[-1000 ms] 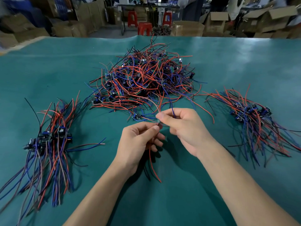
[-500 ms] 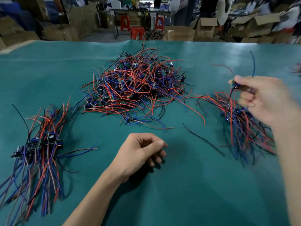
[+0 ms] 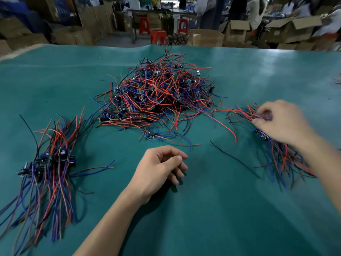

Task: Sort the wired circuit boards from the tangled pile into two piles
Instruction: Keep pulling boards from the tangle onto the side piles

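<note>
The tangled pile [image 3: 158, 97] of red, blue and black wires with small circuit boards lies at the table's middle back. A sorted pile [image 3: 49, 163] lies at the left, its boards bunched together and its wires trailing toward me. Another sorted pile [image 3: 282, 159] lies at the right. My right hand [image 3: 282, 122], blurred, is low over the far end of the right pile and pinches a wired circuit board [image 3: 267, 117] between thumb and fingers. My left hand [image 3: 158, 169] rests on the mat in front of the tangle, fingers loosely curled, holding nothing.
A loose black wire [image 3: 234, 157] lies on the green mat [image 3: 203, 209] between my hands. One board [image 3: 149, 134] sits at the tangle's near edge. Beyond the table's far edge stand cardboard boxes [image 3: 206, 36] and red stools [image 3: 158, 36].
My right hand carried a wired board from the centre out to the right and has lowered it onto the right pile. My left hand let go and settled on the mat.
</note>
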{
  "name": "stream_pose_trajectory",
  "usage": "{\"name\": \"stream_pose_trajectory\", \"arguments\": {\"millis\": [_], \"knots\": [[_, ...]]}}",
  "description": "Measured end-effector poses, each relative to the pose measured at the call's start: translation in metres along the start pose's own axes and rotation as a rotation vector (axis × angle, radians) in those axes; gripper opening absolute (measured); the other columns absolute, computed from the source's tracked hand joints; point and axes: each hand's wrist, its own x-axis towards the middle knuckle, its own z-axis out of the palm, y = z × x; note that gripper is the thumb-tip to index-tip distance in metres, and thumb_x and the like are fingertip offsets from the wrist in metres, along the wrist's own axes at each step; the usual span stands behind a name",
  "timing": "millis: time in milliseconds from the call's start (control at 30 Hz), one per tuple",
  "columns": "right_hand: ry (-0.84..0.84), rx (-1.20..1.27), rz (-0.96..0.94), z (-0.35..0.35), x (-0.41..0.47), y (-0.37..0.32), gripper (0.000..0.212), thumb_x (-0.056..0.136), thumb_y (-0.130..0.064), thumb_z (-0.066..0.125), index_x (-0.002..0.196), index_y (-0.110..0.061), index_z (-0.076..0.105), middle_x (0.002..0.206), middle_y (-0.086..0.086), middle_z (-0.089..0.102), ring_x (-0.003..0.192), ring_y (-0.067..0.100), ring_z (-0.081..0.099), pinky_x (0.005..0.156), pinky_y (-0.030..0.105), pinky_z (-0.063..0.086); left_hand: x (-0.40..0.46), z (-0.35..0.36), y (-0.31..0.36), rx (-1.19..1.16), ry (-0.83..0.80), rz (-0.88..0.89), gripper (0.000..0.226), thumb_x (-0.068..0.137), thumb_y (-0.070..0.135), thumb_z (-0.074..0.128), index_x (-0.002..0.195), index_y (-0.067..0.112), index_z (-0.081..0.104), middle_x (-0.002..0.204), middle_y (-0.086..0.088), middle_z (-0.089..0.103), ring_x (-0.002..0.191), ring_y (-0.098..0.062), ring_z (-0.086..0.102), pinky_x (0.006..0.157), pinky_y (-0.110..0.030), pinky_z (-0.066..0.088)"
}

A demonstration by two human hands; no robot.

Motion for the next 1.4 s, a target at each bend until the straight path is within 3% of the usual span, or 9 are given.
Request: {"name": "stream_pose_trajectory", "arguments": {"millis": [133,367,567,767,933,1067,1167,1267,1400], "knots": [[-0.244,0.106,-0.221,0.039,-0.045,-0.045,0.021,0.083,-0.039,0.077,0.074,-0.027,0.063,0.070,-0.013,0.063,0.073,0.014,0.060,0.067,0.029,0.037,-0.001,0.000,0.002,-0.001,0.013,-0.010,0.016,0.098,-0.002,0.053,0.093,-0.001,0.069,0.073,-0.013,0.069,0.056,-0.016,0.060,0.046,-0.021,0.047],[-0.140,-0.280,-0.161,0.043,-0.015,-0.040,0.013,0.095,-0.026,0.066,0.085,-0.019,0.063,0.093,0.004,0.068,0.100,0.035,0.059,0.086,0.041,0.049,0.000,0.002,0.004,-0.014,0.103,-0.016,0.015,0.097,-0.004,0.052,0.094,-0.006,0.066,0.072,-0.013,0.068,0.055,-0.016,0.060,0.046,-0.022,0.049],[-0.080,0.234,-0.340,0.039,-0.010,-0.148,0.007,0.083,-0.023,0.072,0.078,-0.025,0.069,0.075,-0.008,0.071,0.078,0.021,0.068,0.077,0.031,0.053,0.004,0.000,-0.001,-0.047,0.560,0.032,0.012,0.080,0.006,0.051,0.089,0.013,0.051,0.071,-0.006,0.063,0.053,-0.019,0.061,0.054,-0.035,0.049],[-0.309,0.118,-0.493,0.075,-0.011,-0.245,0.026,0.087,-0.035,0.075,0.108,-0.020,0.071,0.109,0.004,0.069,0.110,0.028,0.060,0.097,0.046,0.050,0.002,-0.016,0.005,-0.007,0.837,0.046,0.020,0.070,0.027,0.054,0.087,0.027,0.043,0.093,-0.021,0.059,0.063,-0.023,0.053,0.063,-0.049,0.045],[-0.284,0.332,-0.396,0.058,-0.007,-0.230,0.010,0.078,-0.026,0.083,0.084,-0.024,0.075,0.080,-0.006,0.070,0.085,0.015,0.067,0.081,0.028,0.053,0.002,-0.012,0.005,0.060,0.753,0.087,0.016,0.071,0.022,0.054,0.082,0.029,0.046,0.084,-0.014,0.061,0.069,-0.026,0.053,0.067,-0.053,0.047],[-0.240,0.714,-0.261,0.021,-0.013,-0.194,0.013,0.074,-0.025,0.087,0.077,-0.018,0.077,0.062,-0.002,0.072,0.053,0.005,0.064,0.056,0.021,0.047,0.004,-0.010,0.001,0.070,0.593,0.106,0.013,0.079,0.011,0.056,0.079,0.024,0.055,0.071,-0.005,0.062,0.059,-0.019,0.056,0.057,-0.035,0.044],[-0.085,0.928,-0.132,0.017,-0.031,-0.176,0.014,0.070,-0.025,0.087,0.074,-0.018,0.075,0.062,0.001,0.072,0.055,0.013,0.066,0.055,0.031,0.052,0.002,-0.006,0.003,-0.047,0.395,0.123,0.009,0.086,0.004,0.056,0.087,0.010,0.063,0.075,-0.009,0.069,0.064,-0.017,0.064,0.055,-0.024,0.049],[0.065,0.811,-0.118,0.038,-0.062,-0.174,0.016,0.068,-0.024,0.089,0.074,-0.021,0.074,0.062,-0.006,0.069,0.053,0.002,0.059,0.057,0.017,0.049,0.000,0.001,0.007,-0.258,0.167,0.064,0.020,0.101,0.008,0.051,0.096,0.008,0.070,0.088,-0.016,0.072,0.080,-0.022,0.070,0.070,-0.027,0.056],[-0.008,0.831,-0.180,0.060,-0.077,-0.173,0.024,0.073,-0.008,0.083,0.089,-0.024,0.078,0.078,-0.007,0.070,0.065,0.006,0.063,0.063,0.014,0.052,0.002,-0.001,0.006,-0.305,0.150,-0.006,0.019,0.100,0.017,0.055,0.093,0.006,0.069,0.085,-0.015,0.063,0.074,-0.019,0.064,0.088,-0.040,0.054]]}}
